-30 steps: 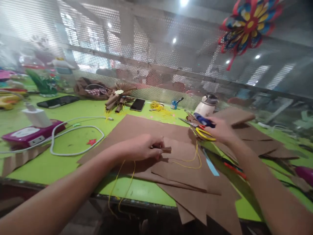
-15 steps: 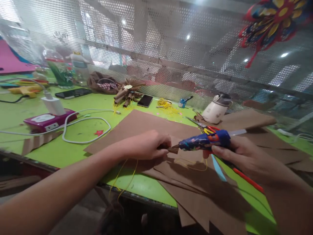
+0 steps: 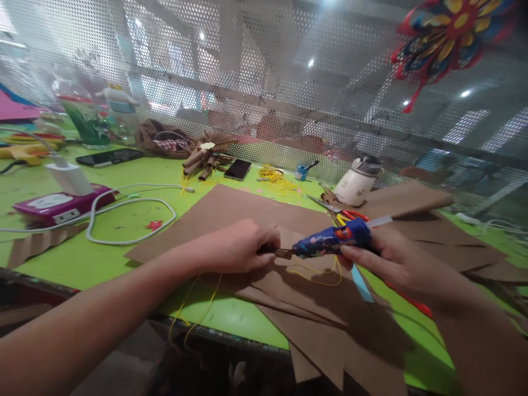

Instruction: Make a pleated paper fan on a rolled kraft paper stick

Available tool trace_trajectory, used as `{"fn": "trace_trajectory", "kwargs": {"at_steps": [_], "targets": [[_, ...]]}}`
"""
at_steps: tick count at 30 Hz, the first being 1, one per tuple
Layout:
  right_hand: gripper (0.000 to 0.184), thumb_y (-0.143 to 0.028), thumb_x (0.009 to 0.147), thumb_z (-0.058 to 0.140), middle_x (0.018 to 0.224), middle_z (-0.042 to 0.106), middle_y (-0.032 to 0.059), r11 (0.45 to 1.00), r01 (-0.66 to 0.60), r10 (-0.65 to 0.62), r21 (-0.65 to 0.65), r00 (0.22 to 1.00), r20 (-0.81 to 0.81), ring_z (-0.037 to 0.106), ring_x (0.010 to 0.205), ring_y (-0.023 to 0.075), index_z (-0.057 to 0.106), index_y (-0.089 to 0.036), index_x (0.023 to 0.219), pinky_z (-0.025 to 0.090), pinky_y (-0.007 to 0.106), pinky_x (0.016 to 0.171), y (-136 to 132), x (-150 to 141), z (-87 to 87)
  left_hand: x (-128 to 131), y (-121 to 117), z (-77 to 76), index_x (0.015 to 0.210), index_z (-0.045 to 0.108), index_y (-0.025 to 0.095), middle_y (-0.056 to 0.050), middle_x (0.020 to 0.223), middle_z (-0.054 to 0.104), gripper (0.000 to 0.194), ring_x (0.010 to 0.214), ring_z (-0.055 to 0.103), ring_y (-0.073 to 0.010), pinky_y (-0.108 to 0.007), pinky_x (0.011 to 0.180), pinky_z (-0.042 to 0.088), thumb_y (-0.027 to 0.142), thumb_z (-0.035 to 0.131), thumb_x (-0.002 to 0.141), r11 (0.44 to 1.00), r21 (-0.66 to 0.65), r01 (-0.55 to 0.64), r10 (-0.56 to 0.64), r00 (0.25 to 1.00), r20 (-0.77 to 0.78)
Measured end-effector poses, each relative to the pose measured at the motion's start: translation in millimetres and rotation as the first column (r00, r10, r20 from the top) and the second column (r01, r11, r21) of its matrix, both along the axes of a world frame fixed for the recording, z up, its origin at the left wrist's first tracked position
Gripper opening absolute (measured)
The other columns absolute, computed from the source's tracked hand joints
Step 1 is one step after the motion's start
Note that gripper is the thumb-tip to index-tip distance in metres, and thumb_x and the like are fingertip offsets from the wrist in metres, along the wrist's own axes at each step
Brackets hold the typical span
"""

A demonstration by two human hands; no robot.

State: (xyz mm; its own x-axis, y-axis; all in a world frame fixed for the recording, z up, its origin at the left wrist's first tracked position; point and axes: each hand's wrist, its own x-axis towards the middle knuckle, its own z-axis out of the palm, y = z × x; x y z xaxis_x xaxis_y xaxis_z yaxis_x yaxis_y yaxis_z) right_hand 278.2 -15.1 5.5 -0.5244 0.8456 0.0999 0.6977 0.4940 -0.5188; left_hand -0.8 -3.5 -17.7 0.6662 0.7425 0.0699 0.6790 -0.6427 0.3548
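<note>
My left hand [image 3: 251,247] is closed around a small folded piece of brown paper [image 3: 284,253], whose end sticks out to the right. In my right hand [image 3: 396,258] is a blue hot glue gun [image 3: 332,240], a translucent glue stick [image 3: 379,221] coming out of its back. Its nozzle meets the end of the folded paper; whether glue is flowing cannot be made out. Below both hands lie brown paper sheets [image 3: 206,220]. Yellow thread [image 3: 319,281] rests on them, and more strands hang beneath my left wrist over the table's front edge.
Scissors [image 3: 350,214] lie behind the glue gun, near a white flask [image 3: 358,181]. A purple power strip [image 3: 61,206] and white cable [image 3: 132,242] occupy the left side. At the back are a phone [image 3: 238,169], rolled brown paper pieces [image 3: 202,165] and yellow thread scraps [image 3: 274,175].
My right hand has picked up the glue gun from beside the scissors and brought its nozzle left to the folded paper. My left hand has kept its hold; the camera view has shifted slightly.
</note>
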Motion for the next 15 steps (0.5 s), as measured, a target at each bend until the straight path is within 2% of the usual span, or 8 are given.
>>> {"fn": "trace_trajectory", "kwargs": {"at_steps": [6,11,15], "targets": [[0.037,-0.052,0.088,0.044,0.070,0.059,0.0027,0.996,-0.003,0.003,0.093,1.000,0.003,0.052,0.062,0.0149,0.061,-0.019,0.079,0.042,0.026,0.056,-1.4,-8.4,1.7,0.1,-0.5,-0.5,0.090,0.063,0.020,0.000,0.065,0.059,0.018,0.055,0.047,-0.0117,-0.024,0.054,0.030,0.025,0.048,0.082,1.000,-0.011,-0.005,0.005,1.000,0.013],[0.035,-0.051,0.088,0.045,0.071,0.058,0.0021,0.995,0.018,-0.021,0.096,0.999,0.030,0.052,0.064,0.0156,0.061,-0.020,0.085,0.043,0.026,0.057,-0.4,-3.8,1.5,-0.7,-0.4,-1.1,0.088,0.063,0.020,0.000,0.067,0.060,0.017,0.057,0.048,-0.0116,-0.024,0.054,0.031,0.024,0.048,0.082,1.000,-0.025,0.011,-0.010,0.999,0.035],[0.034,-0.049,0.088,0.045,0.078,0.062,0.0031,0.996,0.005,-0.007,0.085,1.000,0.018,0.056,0.071,0.0174,0.062,-0.021,0.093,0.046,0.027,0.064,0.1,-0.1,2.6,-0.6,-0.2,-1.3,0.087,0.063,0.020,0.000,0.067,0.061,0.016,0.058,0.049,-0.0116,-0.024,0.055,0.032,0.024,0.049,0.081,1.000,-0.025,0.014,-0.013,0.999,0.037]]}}
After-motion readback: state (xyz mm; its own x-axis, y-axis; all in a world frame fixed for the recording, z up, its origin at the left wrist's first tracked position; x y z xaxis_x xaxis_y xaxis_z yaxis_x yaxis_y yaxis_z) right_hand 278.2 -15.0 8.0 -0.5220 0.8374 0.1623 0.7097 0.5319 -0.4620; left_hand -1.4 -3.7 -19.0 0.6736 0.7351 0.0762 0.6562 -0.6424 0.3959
